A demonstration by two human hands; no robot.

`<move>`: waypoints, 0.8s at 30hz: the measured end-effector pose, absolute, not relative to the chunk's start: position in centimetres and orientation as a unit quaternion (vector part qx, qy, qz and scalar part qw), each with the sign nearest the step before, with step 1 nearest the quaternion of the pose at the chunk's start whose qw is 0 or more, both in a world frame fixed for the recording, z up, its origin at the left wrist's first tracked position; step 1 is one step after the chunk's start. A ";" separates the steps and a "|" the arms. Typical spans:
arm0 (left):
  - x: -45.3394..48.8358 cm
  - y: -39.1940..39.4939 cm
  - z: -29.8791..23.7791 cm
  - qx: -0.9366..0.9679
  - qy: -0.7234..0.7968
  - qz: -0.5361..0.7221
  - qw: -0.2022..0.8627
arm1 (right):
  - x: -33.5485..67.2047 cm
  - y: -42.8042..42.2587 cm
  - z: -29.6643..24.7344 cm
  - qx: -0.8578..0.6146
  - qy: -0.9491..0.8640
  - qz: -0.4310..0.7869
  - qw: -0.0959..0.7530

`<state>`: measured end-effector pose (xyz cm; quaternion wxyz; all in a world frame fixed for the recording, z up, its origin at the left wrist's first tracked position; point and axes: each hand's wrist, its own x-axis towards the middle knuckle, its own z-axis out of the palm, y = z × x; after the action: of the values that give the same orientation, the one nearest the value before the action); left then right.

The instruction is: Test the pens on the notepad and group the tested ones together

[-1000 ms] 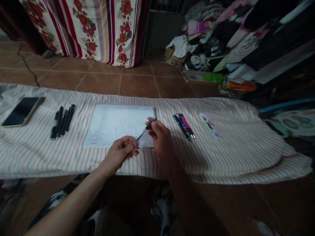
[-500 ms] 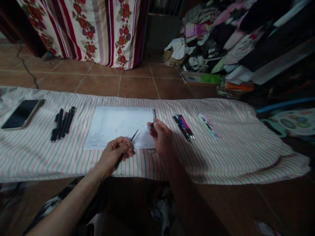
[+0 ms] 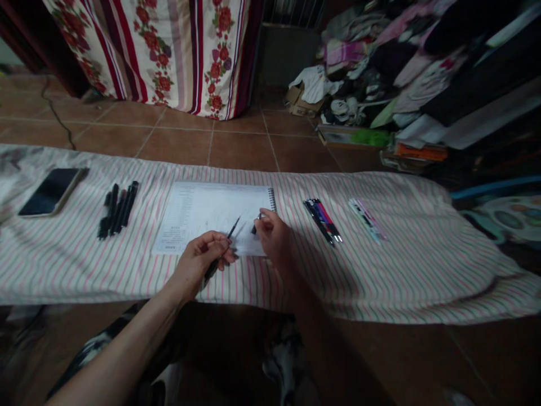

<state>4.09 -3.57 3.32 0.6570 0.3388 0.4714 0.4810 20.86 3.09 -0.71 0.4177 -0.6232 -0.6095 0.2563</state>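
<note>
My left hand (image 3: 207, 254) is closed around a slim black pen (image 3: 234, 226), its bare tip pointing up and to the right over the page. Between the thumb and fingers of my right hand (image 3: 274, 232) is a small dark pen cap (image 3: 254, 229) with a shiny end, held apart from the pen. Beneath both hands lies a spiral-bound pad (image 3: 220, 197), its white page carrying faint marks and printed text along the left side. My fingers cover part of the pad's lower edge.
Several black pens (image 3: 119, 208) and a phone (image 3: 53, 192) lie to the left on the striped cloth (image 3: 401, 270). On the right are several dark and coloured pens (image 3: 323, 220) and a few pastel pens (image 3: 367, 219). Clothes (image 3: 350, 51) are piled beyond, on the tiled floor.
My right hand has turned the pen cap, so its dark end now points downward. The left hand keeps its hold on the pen. The whole view has shifted slightly.
</note>
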 end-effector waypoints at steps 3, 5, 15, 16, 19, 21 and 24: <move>4.1 -3.4 3.4 0.328 0.456 0.498 0.660 | 20.8 3.1 -0.9 -0.641 -0.637 0.195 0.381; 4.0 -3.3 3.4 0.323 0.447 0.508 0.662 | 20.7 3.0 -0.7 -0.631 -0.651 0.164 0.388; 4.5 -3.0 2.9 0.356 0.460 0.487 0.651 | 18.2 0.9 1.3 -0.475 -0.586 0.472 0.457; 4.6 -3.0 2.9 0.355 0.467 0.483 0.650 | 18.0 0.7 1.3 -0.474 -0.568 0.491 0.461; 5.0 -2.9 2.9 0.355 0.488 0.475 0.641 | 17.8 0.6 1.2 -0.478 -0.527 0.517 0.476; 5.0 -2.9 2.9 0.364 0.494 0.473 0.633 | 17.9 0.6 1.2 -0.483 -0.521 0.518 0.476; 4.9 -2.9 2.9 0.376 0.487 0.470 0.633 | 18.3 0.6 1.5 -0.491 -0.520 0.514 0.473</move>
<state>4.85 -2.91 2.87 0.6330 0.3762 0.4866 0.4701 18.25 0.64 1.46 0.4730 -0.4913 -0.5203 0.5139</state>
